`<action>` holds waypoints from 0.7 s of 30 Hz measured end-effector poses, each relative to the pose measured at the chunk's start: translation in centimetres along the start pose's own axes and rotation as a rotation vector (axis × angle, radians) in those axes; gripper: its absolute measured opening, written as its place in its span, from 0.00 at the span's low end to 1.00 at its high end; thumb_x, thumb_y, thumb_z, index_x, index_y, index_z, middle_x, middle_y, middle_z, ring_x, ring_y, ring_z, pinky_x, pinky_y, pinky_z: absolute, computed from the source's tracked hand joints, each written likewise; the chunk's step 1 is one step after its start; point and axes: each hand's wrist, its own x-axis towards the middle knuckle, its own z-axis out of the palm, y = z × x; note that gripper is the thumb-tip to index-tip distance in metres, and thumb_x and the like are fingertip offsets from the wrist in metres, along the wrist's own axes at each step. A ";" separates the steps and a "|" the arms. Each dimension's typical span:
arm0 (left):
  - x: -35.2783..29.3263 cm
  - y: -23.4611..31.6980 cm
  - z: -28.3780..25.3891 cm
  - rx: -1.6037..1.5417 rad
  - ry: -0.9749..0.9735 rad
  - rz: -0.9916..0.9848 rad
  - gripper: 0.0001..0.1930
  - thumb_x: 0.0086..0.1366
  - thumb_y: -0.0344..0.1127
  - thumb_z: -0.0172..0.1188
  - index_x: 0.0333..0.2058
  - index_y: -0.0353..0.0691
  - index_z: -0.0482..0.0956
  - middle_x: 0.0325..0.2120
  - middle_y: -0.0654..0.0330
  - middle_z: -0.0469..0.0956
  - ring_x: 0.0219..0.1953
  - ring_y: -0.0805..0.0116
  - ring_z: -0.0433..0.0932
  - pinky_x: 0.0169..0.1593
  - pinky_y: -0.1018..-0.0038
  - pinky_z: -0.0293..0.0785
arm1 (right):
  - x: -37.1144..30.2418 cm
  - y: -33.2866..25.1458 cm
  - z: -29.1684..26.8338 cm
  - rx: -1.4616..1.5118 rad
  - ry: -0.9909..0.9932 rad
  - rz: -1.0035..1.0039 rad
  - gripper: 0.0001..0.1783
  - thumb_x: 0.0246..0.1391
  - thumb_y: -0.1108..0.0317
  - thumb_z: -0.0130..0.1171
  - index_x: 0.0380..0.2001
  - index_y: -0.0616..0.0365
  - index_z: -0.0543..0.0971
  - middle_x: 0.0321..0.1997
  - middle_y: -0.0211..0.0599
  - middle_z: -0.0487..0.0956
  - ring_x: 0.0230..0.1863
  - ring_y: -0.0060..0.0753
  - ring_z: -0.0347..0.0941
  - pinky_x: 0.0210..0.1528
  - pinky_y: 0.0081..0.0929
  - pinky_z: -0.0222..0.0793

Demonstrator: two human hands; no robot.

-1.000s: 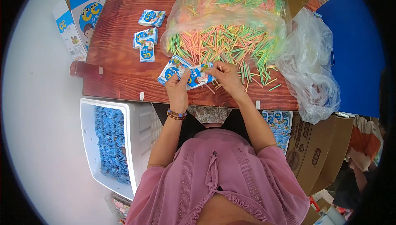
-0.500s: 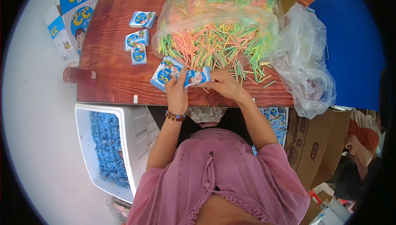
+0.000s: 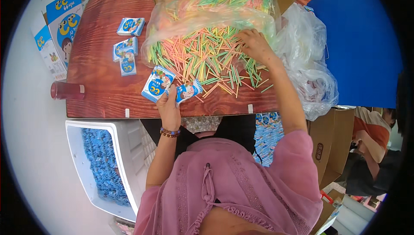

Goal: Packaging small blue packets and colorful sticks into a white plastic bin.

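Note:
My left hand [image 3: 169, 105] is closed on blue-and-white snack packets over the table's near edge. One packet [image 3: 158, 83] stands up on the left of my thumb, and a smaller-looking packet [image 3: 189, 91] sticks out on the right. My right hand [image 3: 255, 45] reaches over the right part of a heap of thin pastel sticks [image 3: 202, 52], coloured pink, green and yellow. Its fingers are bent and apart, with the tips touching or just over the sticks. No stick shows clearly between them. The heap spills from a clear plastic bag [image 3: 215, 14] onto the table.
Several packets [image 3: 128, 65] lie on the left of the wooden table [image 3: 97, 32]. A reddish jar [image 3: 67, 90] stands at the left edge. Below are a white foam box [image 3: 133, 149] full of blue packets and a cardboard box [image 3: 332, 149]. Crumpled plastic [image 3: 317, 75] hangs at the right.
My right hand has left the packets and moved up and right to the sticks. My left hand keeps hold of the packets. The whole view has shifted slightly.

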 end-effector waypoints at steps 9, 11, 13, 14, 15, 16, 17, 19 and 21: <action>0.2 0.3 -0.1 0.011 0.020 -0.025 0.07 0.67 0.31 0.56 0.35 0.35 0.80 0.31 0.69 0.77 0.31 0.84 0.73 0.38 0.80 0.74 | 2.4 0.9 1.1 -0.085 -0.224 -0.260 0.20 0.40 0.73 0.62 0.42 0.53 0.74 0.44 0.35 0.71 0.52 0.41 0.65 0.57 0.37 0.57; 0.1 0.4 -0.1 0.015 0.008 -0.032 0.06 0.67 0.31 0.56 0.36 0.35 0.80 0.31 0.69 0.77 0.31 0.84 0.73 0.38 0.80 0.74 | 2.3 1.1 1.7 -0.108 -0.203 -0.285 0.19 0.41 0.74 0.61 0.41 0.54 0.73 0.44 0.36 0.71 0.52 0.41 0.65 0.57 0.37 0.57; 0.3 0.3 -0.2 0.017 0.016 -0.032 0.06 0.67 0.31 0.56 0.36 0.35 0.80 0.31 0.69 0.77 0.31 0.84 0.74 0.38 0.80 0.74 | 2.3 1.3 2.1 -0.135 -0.181 -0.308 0.18 0.42 0.74 0.60 0.40 0.55 0.73 0.44 0.37 0.71 0.52 0.42 0.65 0.57 0.37 0.57; 0.2 0.4 -0.2 0.019 0.015 -0.030 0.06 0.67 0.31 0.56 0.36 0.35 0.80 0.31 0.69 0.77 0.31 0.84 0.74 0.38 0.80 0.74 | 2.2 1.3 2.3 -0.130 -0.177 -0.317 0.17 0.43 0.75 0.59 0.40 0.56 0.72 0.44 0.38 0.71 0.52 0.42 0.65 0.57 0.38 0.57; 0.1 0.5 -0.1 0.019 0.005 -0.038 0.06 0.66 0.31 0.56 0.36 0.36 0.80 0.31 0.69 0.77 0.32 0.84 0.74 0.38 0.80 0.74 | 2.1 1.6 2.5 -0.126 -0.172 -0.324 0.16 0.44 0.76 0.57 0.40 0.57 0.72 0.45 0.39 0.71 0.52 0.43 0.65 0.57 0.38 0.57; 0.1 0.6 0.0 0.020 -0.004 -0.046 0.06 0.66 0.31 0.56 0.36 0.36 0.80 0.31 0.69 0.78 0.32 0.83 0.74 0.37 0.79 0.74 | 2.0 1.8 2.8 -0.127 -0.169 -0.324 0.16 0.44 0.76 0.57 0.40 0.57 0.72 0.45 0.39 0.71 0.52 0.43 0.65 0.57 0.38 0.57; 0.1 0.5 0.1 0.021 -0.006 -0.044 0.06 0.66 0.31 0.56 0.36 0.36 0.80 0.31 0.69 0.78 0.32 0.83 0.74 0.37 0.79 0.74 | 1.8 2.1 3.0 -0.130 -0.139 -0.331 0.16 0.44 0.76 0.56 0.40 0.57 0.72 0.45 0.40 0.71 0.52 0.44 0.65 0.57 0.39 0.57; 0.2 0.4 0.0 -0.016 0.013 -0.045 0.06 0.66 0.30 0.56 0.37 0.36 0.80 0.32 0.68 0.78 0.32 0.83 0.75 0.37 0.79 0.75 | 1.7 2.3 3.0 -0.131 -0.105 -0.342 0.16 0.45 0.76 0.55 0.41 0.57 0.71 0.46 0.40 0.71 0.52 0.45 0.65 0.57 0.39 0.57; 0.3 0.4 -0.3 -0.008 0.011 -0.048 0.05 0.66 0.30 0.56 0.37 0.36 0.79 0.32 0.68 0.79 0.32 0.83 0.76 0.38 0.79 0.75 | 1.6 2.2 2.9 -0.069 -0.089 -0.322 0.14 0.48 0.76 0.54 0.41 0.58 0.70 0.45 0.43 0.71 0.52 0.47 0.65 0.59 0.39 0.55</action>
